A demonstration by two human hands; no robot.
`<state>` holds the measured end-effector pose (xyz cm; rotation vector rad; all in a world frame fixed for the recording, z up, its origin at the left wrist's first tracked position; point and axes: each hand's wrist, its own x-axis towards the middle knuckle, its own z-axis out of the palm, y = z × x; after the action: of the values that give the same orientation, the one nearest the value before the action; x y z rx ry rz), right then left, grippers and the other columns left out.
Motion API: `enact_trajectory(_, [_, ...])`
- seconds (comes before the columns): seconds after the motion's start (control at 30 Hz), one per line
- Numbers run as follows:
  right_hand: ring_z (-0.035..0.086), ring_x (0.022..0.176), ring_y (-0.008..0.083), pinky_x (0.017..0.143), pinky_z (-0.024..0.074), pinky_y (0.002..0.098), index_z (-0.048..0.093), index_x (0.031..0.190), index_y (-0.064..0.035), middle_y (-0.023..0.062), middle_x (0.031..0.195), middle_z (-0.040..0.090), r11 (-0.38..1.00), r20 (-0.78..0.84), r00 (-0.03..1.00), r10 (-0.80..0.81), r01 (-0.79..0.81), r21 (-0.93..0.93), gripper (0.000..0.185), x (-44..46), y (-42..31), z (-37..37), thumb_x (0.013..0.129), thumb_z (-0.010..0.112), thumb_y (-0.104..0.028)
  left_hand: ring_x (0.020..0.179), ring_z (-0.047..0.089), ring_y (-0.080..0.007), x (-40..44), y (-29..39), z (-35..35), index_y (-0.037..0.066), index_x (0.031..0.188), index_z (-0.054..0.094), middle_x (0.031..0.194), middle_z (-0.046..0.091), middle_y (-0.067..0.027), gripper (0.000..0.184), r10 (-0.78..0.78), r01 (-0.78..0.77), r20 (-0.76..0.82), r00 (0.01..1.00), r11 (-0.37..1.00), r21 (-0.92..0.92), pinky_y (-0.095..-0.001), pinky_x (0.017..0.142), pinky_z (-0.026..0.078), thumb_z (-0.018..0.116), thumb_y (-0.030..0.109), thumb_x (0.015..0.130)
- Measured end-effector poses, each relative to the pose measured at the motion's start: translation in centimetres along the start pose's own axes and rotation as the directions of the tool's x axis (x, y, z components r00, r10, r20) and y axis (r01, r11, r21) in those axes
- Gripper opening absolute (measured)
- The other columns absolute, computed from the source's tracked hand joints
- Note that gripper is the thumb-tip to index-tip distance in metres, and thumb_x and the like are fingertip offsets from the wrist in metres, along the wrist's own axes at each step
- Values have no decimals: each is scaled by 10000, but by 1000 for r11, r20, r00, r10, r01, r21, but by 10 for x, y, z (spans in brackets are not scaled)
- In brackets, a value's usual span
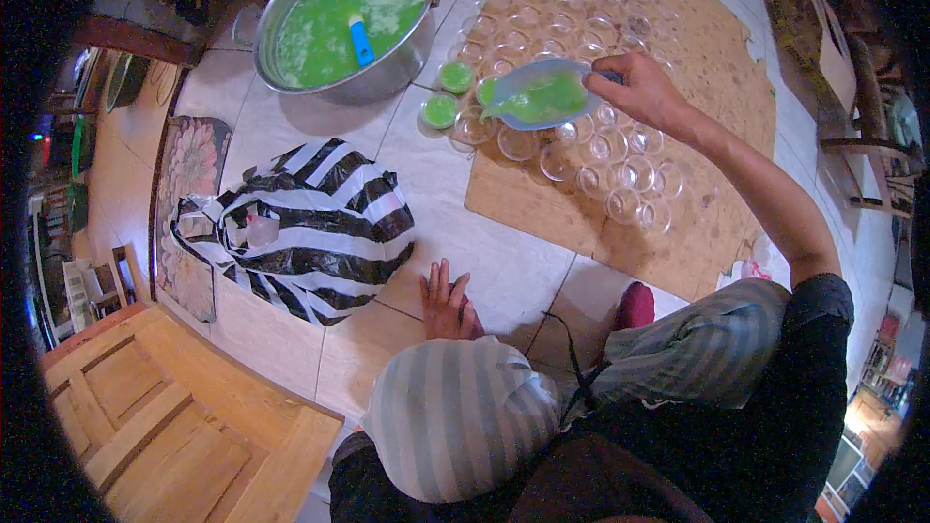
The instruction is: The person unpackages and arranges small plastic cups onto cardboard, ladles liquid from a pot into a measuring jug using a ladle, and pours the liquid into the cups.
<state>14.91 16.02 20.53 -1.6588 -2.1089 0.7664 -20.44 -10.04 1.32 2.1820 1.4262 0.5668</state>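
My right hand (635, 87) grips the handle of a translucent scoop (542, 95) that holds green liquid. The scoop is tilted, its lip over the clear plastic cups (518, 142) at the near left of their rows. Just left of the lip, two cups of green liquid (440, 110) stand on the tiles, and another green-filled cup shows partly behind the scoop. My left hand (448, 302) is near my knee, fingers spread and holding nothing. A large metal pot (412, 50) of foamy green liquid stands at the top, with a blue handle (360, 43) sticking up from it.
Many of the cups stand on a flat brown cardboard sheet (523, 203). A black-and-white striped plastic bag (329, 223) lies left of my left hand. A floral mat (189, 174) and a wooden panelled door (184, 426) are on the left. A cardboard box (804, 29) stands at the upper right.
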Motion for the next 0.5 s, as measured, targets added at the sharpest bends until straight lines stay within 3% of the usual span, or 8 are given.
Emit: enact_trajectory(0.5, [533, 544, 200, 537, 436, 346, 634, 845, 39, 143, 620, 568, 997, 11, 1000, 10, -9, -71, 378, -3, -11, -13, 797, 540, -324, 1309, 235, -422, 2, 2, -3, 47, 1206, 512, 1404, 282, -248, 447, -13, 13, 20, 1000, 1000, 5, -572, 1062, 112, 442, 247, 812])
